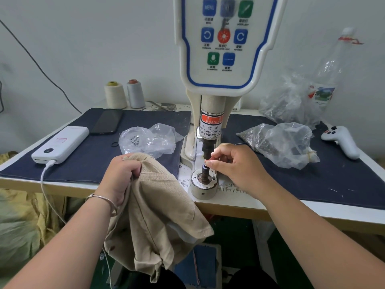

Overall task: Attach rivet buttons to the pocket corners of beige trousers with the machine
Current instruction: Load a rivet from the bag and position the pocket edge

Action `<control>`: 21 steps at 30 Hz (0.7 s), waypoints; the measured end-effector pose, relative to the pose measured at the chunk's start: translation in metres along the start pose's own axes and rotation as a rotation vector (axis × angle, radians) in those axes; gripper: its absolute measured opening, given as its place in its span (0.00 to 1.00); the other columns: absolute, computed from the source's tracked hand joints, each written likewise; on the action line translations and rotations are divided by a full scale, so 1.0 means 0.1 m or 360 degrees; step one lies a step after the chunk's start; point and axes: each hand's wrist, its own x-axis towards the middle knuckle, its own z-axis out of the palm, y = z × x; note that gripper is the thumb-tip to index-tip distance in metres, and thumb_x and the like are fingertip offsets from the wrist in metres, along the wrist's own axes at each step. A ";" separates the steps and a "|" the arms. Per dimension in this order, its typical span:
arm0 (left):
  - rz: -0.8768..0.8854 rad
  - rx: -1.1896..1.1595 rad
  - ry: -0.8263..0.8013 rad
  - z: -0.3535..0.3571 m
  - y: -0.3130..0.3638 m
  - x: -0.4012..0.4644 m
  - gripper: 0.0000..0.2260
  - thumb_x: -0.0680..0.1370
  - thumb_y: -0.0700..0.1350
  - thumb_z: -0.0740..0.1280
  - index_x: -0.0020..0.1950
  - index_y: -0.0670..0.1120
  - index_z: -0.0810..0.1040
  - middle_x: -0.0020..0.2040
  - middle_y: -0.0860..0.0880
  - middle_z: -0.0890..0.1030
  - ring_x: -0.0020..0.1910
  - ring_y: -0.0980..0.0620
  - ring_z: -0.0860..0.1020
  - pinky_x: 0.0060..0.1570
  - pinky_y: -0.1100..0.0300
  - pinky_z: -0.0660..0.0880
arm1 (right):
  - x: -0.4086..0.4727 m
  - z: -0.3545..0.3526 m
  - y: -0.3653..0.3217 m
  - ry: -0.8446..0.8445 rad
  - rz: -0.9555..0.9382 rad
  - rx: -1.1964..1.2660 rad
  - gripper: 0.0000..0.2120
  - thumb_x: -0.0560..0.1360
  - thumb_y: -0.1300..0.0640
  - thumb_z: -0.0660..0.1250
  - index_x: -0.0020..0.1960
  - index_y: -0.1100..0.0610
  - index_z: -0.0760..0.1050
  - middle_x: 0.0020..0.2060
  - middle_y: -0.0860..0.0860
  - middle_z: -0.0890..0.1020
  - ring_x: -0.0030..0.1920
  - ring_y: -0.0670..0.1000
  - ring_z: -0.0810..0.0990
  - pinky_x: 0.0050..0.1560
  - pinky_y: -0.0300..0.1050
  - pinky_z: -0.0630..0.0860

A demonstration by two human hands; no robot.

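Note:
The rivet machine [210, 126] stands at the table's middle, its black punch above a round lower die [205, 180]. My right hand [235, 165] has its fingertips pinched together right at the top of the die post, just under the punch; whatever small part they hold is hidden. My left hand [120, 174] grips a bunched fold of the beige trousers [156, 215], which hang off the table's front edge to the left of the die.
Clear bags of rivet parts lie left [145, 138] and right [281, 142] of the machine on a dark blue mat [93, 153]. A white power bank [60, 144], a phone [107, 122], two thread cones [124, 94] and a white controller [341, 140] sit around.

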 end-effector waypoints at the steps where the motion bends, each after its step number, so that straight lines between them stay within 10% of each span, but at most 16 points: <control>1: -0.0002 0.0006 0.0001 0.00 0.00 0.00 0.12 0.52 0.35 0.56 0.24 0.52 0.59 0.26 0.54 0.57 0.26 0.55 0.54 0.22 0.65 0.53 | 0.00 0.00 0.00 -0.0002 0.0010 0.0017 0.11 0.72 0.58 0.74 0.37 0.45 0.77 0.26 0.38 0.78 0.29 0.39 0.75 0.31 0.33 0.74; 21: -0.0005 0.0017 0.0008 -0.01 0.01 0.00 0.12 0.51 0.35 0.56 0.28 0.49 0.59 0.28 0.52 0.56 0.28 0.53 0.54 0.23 0.64 0.52 | 0.05 -0.06 -0.04 -0.0120 -0.0074 -0.0147 0.15 0.71 0.57 0.75 0.32 0.43 0.74 0.28 0.44 0.75 0.27 0.39 0.72 0.30 0.30 0.70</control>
